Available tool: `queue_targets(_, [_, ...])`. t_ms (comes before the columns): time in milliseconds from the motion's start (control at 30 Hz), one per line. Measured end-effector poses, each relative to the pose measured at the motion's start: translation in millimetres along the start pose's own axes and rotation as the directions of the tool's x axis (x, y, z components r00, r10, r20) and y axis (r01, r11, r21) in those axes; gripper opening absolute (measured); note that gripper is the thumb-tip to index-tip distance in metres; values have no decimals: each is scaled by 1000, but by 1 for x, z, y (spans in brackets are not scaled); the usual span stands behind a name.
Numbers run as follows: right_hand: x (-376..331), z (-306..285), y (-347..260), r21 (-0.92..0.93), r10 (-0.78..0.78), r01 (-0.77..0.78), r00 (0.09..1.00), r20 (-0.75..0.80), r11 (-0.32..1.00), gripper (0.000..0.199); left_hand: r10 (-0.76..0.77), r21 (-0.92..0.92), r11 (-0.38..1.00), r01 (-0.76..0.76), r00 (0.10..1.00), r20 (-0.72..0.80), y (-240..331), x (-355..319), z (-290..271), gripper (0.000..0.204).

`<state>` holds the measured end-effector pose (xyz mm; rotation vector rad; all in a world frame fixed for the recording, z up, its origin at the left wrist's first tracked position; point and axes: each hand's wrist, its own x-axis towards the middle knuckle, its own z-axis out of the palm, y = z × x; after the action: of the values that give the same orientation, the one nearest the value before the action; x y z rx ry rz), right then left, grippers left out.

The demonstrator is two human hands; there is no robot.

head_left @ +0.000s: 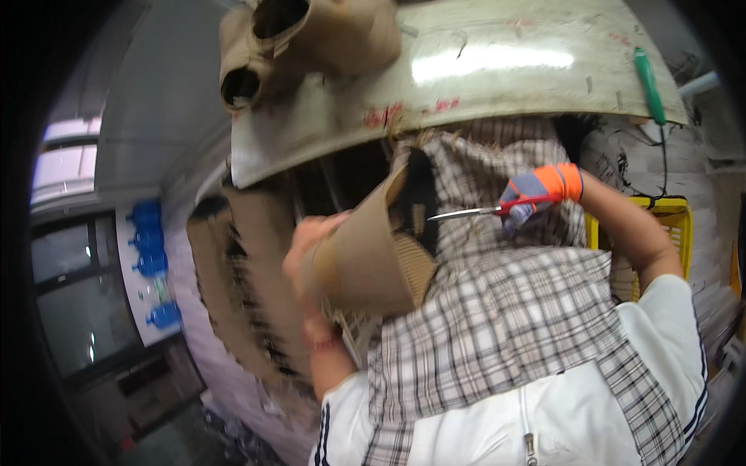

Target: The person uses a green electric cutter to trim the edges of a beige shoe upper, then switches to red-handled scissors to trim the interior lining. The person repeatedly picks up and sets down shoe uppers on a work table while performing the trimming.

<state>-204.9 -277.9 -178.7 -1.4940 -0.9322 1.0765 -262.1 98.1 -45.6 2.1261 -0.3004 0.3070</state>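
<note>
The head view shows the left hand (305,252) wrapped around a brown woven basket (365,248), holding it tight above a checked apron (505,326). The right hand (536,193), in a gray and orange glove, is closed on red-handled scissors (482,210). Their blades point at the basket's dark open mouth. A green-handled tool (649,84) lies on the worktable (482,62).

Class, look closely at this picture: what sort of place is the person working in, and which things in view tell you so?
Probably a small craft or manufacturing workshop. A worn workbench holds brown tube-shaped pieces; the left hand grips a woven cone-shaped piece while the gloved right hand trims it with scissors. A yellow crate stands nearby.
</note>
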Motion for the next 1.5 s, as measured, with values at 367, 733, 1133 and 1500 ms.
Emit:
queue_targets(367, [-18,44,55,376,79,606,458,-885,701,79,792,226,251,-941,334,511,106,165,81,14])
queue_targets(733, [-7,41,54,405,163,787,373,-913,465,78,607,116,638,-762,590,533,47,269,258,50])
queue_targets(1133, [-7,37,55,437,155,738,421,-894,515,76,353,390,786,-479,867,352,41,303,6,37])
queue_targets(1500, [-14,48,28,331,176,314,434,-883,890,65,456,6,886,-464,867,-202,10,342,-112,27])
